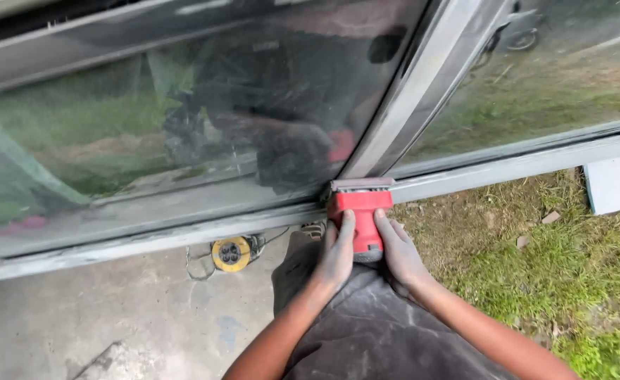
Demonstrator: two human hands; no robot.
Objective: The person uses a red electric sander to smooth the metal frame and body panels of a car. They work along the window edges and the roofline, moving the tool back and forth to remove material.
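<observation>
Outdoors, both hands — left hand [336,250], right hand [399,252] — clamp a red sander [360,211] against the grey window frame [183,236], its lower rail already dulled, the upright [422,77] seemingly left to do.

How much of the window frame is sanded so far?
The grey frame looks dull and scuffed along the bottom rail, so much seems sanded. Now the left hand and right hand press the red sander at the upright's base. The upright looks shinier, maybe left.
</observation>
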